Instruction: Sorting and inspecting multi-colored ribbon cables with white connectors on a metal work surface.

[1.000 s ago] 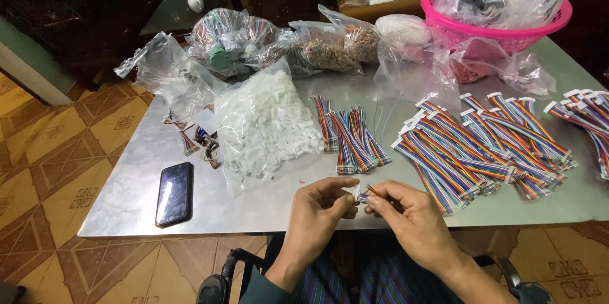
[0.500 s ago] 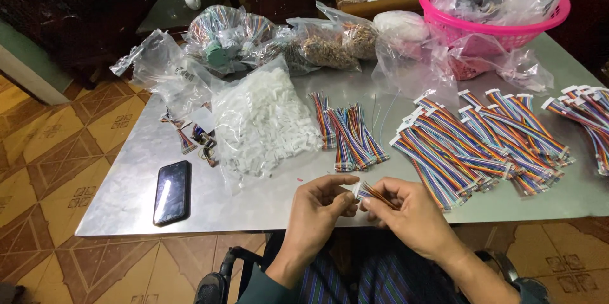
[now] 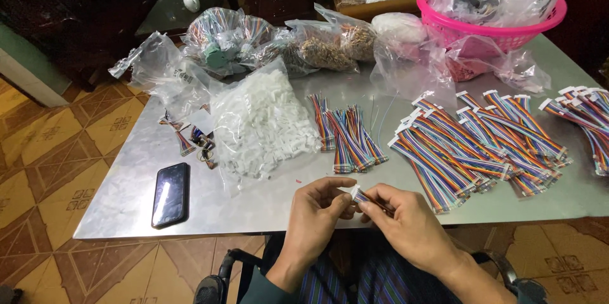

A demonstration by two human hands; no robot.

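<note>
Fingertips of both hands meet at lower centre of the frame, pinching a small white connector (image 3: 354, 192) with its short rainbow ribbon cable (image 3: 368, 200). Left hand (image 3: 319, 206) grips the connector end; right hand (image 3: 405, 218) grasps the cable. Both are held just off the near edge of the metal table (image 3: 254, 206). Above them lie loose rainbow cables (image 3: 346, 131); finished cables (image 3: 472, 145) at right; bag of white connectors (image 3: 263, 120) upper left; black phone (image 3: 170, 194) at left.

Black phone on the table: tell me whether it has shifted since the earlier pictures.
No. The black phone lies at the same spot near the metal table's front left edge, left of the bag of white connectors; only the camera view drifts slightly.
</note>
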